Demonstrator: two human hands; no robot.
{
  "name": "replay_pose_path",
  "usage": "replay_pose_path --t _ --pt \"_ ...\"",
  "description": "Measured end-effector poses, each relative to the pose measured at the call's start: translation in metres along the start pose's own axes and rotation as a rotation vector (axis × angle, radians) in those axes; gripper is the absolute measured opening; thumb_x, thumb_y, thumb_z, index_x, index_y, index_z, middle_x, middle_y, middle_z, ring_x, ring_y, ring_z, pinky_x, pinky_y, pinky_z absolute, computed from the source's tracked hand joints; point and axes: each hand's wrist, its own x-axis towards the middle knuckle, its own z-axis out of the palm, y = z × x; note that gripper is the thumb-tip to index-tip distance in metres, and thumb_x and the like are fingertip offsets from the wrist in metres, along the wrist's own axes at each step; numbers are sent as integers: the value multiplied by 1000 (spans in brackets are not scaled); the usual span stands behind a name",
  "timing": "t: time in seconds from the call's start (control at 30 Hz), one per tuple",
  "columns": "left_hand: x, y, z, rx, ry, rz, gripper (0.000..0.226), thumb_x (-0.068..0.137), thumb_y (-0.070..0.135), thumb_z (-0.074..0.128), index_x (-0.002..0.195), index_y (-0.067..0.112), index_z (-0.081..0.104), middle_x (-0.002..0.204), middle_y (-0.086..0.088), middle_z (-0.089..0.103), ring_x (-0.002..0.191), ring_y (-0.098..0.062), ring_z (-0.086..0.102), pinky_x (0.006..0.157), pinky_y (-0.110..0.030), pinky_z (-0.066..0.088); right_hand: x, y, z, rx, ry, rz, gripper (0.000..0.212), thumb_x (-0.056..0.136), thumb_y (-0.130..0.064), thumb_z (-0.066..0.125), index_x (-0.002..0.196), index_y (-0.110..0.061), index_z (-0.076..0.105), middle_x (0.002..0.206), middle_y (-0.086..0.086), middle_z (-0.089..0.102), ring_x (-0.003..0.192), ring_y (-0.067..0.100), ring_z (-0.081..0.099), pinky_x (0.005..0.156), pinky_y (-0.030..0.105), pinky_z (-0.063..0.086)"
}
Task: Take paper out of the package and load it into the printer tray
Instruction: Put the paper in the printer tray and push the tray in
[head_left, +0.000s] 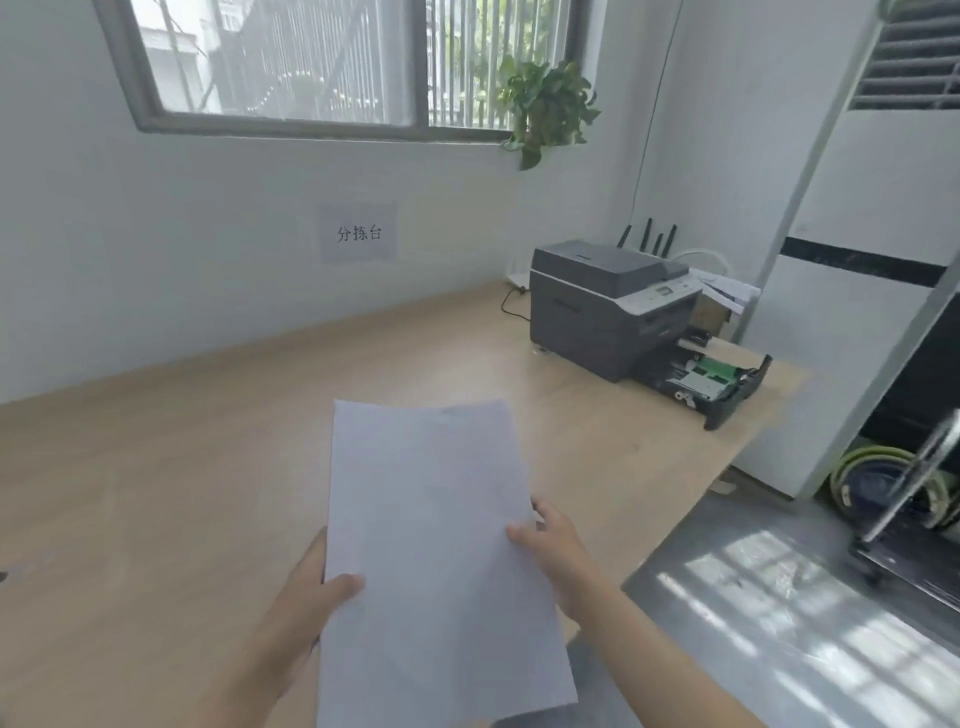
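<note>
I hold a thin stack of white paper (436, 561) above the wooden table (171, 467), long side pointing away from me. My left hand (306, 597) grips its left edge with the thumb on top. My right hand (550, 551) grips its right edge, thumb on top too. A grey printer (597, 306) stands at the table's far right corner. Its dark paper tray (722, 384) is pulled out toward the right, with green and white parts showing inside. No paper package is in view.
A tall white air conditioner (852, 312) stands right of the table. A router with antennas (649, 239) and some papers sit behind the printer. A potted plant (545, 104) hangs at the window. Coiled hoses (878, 483) and a metal cart (914, 509) are on the floor at right.
</note>
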Motion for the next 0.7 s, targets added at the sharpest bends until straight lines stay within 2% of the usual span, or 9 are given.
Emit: replay_pose_path --t 0.13,0.27,0.4,0.5,0.6,0.7 --pt "42 -4 51 17 -54 10 53 64 14 57 112 37 52 113 3 69 97 -17 70 77 -38 55 11 -7 -55 8 102 -6 30 87 2 48 90 -26 57 91 7 68 69 21 67 64 32 56" --pt "88 -7 96 44 -107 -4 56 61 16 59 111 38 52 116 3 67 99 -17 69 76 -37 55 28 -10 -106 37 153 -2 30 87 3 47 92 -25 57 94 13 68 79 30 65 78 46 54" --pt "148 -9 142 25 -110 3 61 48 20 63 107 33 54 113 -6 67 98 -25 68 76 -40 55 60 -15 -159 40 215 -18 31 87 3 46 94 -25 58 96 15 68 83 30 65 83 51 53" --pt "207 -6 179 -19 -118 15 59 50 17 63 107 30 54 113 -9 66 98 -28 68 76 -41 55 101 -29 -202 25 259 -47 32 88 3 46 96 -27 57 98 16 68 83 29 65 80 47 55" --pt "270 4 217 -41 -119 38 58 51 18 62 106 33 52 114 -7 65 99 -27 67 76 -42 55 149 -53 -247 -17 281 -77 28 89 2 46 99 -22 56 95 11 68 79 28 65 67 33 57" --pt "328 19 253 -54 -100 71 56 51 18 63 105 32 53 113 -8 65 97 -27 68 77 -46 57 198 -79 -289 -43 278 -93 30 88 4 46 92 -24 56 89 8 69 69 22 67 58 27 57"
